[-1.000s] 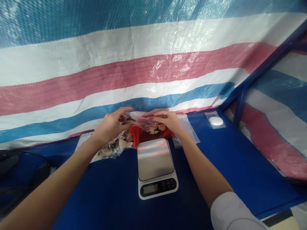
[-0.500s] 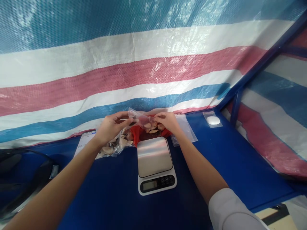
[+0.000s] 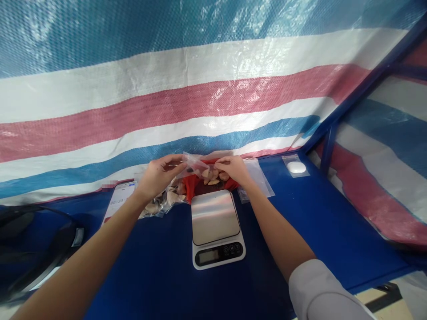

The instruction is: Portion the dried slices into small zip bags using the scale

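A small clear zip bag (image 3: 195, 162) stretches between my hands above an open red plastic bag (image 3: 189, 189). My left hand (image 3: 158, 175) pinches its left end between thumb and fingers. At its right side, my right hand (image 3: 233, 169) has its fingertips closed on the clear plastic, by several pale flat slices (image 3: 211, 174). Whether all these slices lie inside the clear bag or partly in the red one, I cannot tell. Filled clear bags of similar slices (image 3: 171, 195) lie beneath my left hand. Nearest below the red bag stands a kitchen scale (image 3: 215, 220) with a bare plate.
A phone (image 3: 120, 198) showing a timer lies at the left, near a black strap-like object (image 3: 63, 240). Flat clear bags (image 3: 258, 178) sit right of my right hand. Farther right is a white rounded object (image 3: 296, 167) on a small bag. A striped tarp (image 3: 200, 98) hangs behind the blue table.
My left hand has shifted slightly right with its end of the clear bag. The phone's screen shows more. My right hand stays almost in place.
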`<state>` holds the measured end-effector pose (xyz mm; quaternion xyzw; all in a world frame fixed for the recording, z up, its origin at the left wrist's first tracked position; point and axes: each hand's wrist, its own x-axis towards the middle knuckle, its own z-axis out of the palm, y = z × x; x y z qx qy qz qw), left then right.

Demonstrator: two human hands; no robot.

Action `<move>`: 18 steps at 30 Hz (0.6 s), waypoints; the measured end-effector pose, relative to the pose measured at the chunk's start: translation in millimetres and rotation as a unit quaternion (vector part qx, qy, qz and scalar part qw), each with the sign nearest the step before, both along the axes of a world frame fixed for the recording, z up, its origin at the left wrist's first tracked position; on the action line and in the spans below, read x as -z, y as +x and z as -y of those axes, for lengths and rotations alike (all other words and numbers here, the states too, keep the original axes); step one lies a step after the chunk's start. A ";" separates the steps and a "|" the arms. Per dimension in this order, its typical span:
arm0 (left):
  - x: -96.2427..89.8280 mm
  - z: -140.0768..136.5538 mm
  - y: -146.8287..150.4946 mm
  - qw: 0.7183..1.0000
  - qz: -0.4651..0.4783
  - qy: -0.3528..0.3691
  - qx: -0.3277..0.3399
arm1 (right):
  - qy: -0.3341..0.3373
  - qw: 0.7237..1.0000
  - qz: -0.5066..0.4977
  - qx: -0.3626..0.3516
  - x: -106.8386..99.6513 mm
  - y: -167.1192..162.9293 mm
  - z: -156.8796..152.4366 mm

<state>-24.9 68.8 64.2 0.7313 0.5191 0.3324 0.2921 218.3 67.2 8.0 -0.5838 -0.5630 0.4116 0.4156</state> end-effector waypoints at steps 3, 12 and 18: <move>0.9 3.7 -2.5 0.999 -0.015 -0.006 -0.030 | 0.017 0.999 0.034 0.011 -2.0 1.5 -0.8; 4.7 2.2 1.4 0.992 -0.063 0.070 -0.083 | 0.027 0.999 -0.017 0.009 -1.7 6.1 2.0; -3.3 -0.3 8.2 0.980 -0.106 0.147 -0.076 | 0.043 0.996 0.075 -0.009 -0.2 14.1 0.2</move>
